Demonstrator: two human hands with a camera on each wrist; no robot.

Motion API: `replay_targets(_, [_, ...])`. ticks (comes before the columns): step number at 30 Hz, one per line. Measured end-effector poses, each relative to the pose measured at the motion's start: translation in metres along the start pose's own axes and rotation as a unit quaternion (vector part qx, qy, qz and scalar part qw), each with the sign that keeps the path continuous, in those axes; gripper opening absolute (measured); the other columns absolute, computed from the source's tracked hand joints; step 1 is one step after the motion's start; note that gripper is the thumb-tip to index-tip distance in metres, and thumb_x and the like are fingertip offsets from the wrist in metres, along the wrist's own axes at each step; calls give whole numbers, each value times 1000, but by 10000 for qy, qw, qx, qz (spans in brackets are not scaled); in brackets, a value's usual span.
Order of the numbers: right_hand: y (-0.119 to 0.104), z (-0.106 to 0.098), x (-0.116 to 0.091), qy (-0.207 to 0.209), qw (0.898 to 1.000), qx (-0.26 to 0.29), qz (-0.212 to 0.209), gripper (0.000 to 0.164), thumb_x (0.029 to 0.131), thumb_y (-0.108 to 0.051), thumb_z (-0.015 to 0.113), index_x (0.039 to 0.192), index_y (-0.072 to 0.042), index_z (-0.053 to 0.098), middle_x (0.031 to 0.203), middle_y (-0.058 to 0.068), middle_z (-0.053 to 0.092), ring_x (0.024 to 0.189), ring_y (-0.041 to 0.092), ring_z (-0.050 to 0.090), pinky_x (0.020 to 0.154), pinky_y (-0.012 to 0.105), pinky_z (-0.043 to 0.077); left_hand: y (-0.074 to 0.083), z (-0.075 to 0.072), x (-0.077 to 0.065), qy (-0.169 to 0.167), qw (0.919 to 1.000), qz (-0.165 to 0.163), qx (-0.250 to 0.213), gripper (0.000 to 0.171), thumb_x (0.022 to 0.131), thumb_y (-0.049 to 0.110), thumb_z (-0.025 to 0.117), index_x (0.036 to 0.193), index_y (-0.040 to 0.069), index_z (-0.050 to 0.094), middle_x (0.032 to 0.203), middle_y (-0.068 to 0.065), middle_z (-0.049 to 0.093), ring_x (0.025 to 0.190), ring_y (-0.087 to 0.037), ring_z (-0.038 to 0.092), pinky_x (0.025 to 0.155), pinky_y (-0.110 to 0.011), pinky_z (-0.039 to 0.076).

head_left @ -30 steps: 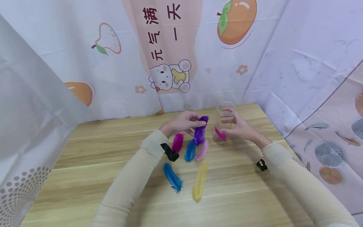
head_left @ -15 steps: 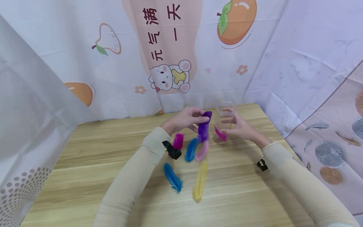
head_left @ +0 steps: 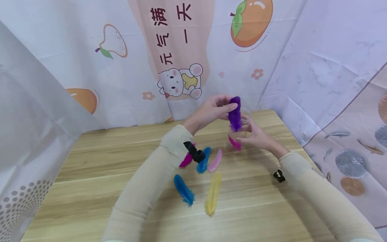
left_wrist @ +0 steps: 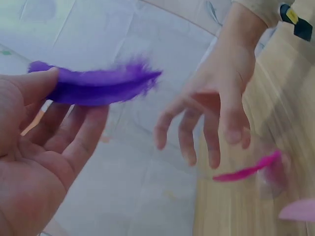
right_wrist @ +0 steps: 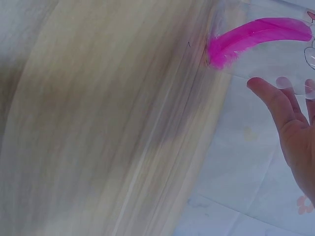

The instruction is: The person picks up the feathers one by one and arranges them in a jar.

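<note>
My left hand (head_left: 216, 109) pinches a purple feather (head_left: 234, 116) near its top end, thumb against fingers. The feather hangs tip down and overlaps the mouth of a clear plastic cup (head_left: 246, 116) in the head view. In the left wrist view the purple feather (left_wrist: 98, 86) lies between thumb and fingertips. My right hand (head_left: 257, 136) grips the cup from its right side, fingers curled behind it. Inside the cup leans a magenta feather (head_left: 234, 143), also plain in the right wrist view as a curved magenta feather (right_wrist: 263, 37).
On the wooden table (head_left: 105, 168) lie another magenta feather (head_left: 186, 160), two blue feathers (head_left: 204, 160), a light pink feather (head_left: 215, 160) and a yellow feather (head_left: 213, 194). A printed curtain (head_left: 127, 77) stands behind the table's far edge.
My left hand has lifted the purple feather up and to the right, from over the loose feathers to the cup's mouth. The right hand and the cup have stayed in place.
</note>
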State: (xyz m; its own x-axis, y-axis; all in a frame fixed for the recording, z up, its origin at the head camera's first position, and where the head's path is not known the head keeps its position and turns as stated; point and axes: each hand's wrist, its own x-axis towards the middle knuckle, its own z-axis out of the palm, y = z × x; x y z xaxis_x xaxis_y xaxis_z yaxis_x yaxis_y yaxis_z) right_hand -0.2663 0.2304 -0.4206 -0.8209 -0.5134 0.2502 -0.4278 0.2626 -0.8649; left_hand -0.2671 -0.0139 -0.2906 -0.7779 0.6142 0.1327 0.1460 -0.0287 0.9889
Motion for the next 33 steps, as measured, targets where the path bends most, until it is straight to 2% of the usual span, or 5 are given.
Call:
replay_targets(7, [0,1,-3,43,9997,38,219,98,87,-1,79,160,-14,15,146,26,46,128,46,54,103,58,45,6,14,8,592,9955,727,-157,19,101,10,64,116,-1,66,104,-13,69,95,-24,67,86,-37,59])
replay_targets(11, [1,2,-1,108,9997,88,195,96,85,1,80,158,-11,19,146,25,46,127,48,53,105,61,42,7,18,12,939,9894,1097,-178,19,100,8,64,116,-3,66,103,-13,69,93,-24,68,84,-36,60])
replay_targets(17, [-1,2,1,66,9995,93,299,102,85,-4,81,161,-16,14,149,22,44,129,48,52,107,61,41,2,17,15,910,9859,1399,111,17,99,5,65,113,-5,67,100,-13,70,89,-25,68,82,-36,60])
replay_targets(26, [1,1,-1,80,9991,80,400,97,86,-4,81,159,-13,18,146,22,46,129,46,52,107,59,42,-4,20,17,794,9879,1233,508,20,101,8,64,118,-3,66,106,-12,71,93,-24,68,84,-32,59])
replay_targets(33, [-1,0,-1,70,9992,73,394,102,86,-4,81,161,-18,14,146,23,46,129,48,51,106,59,43,-5,19,21,895,9830,1273,979,22,100,11,65,119,0,69,105,-7,72,96,-19,67,86,-27,56])
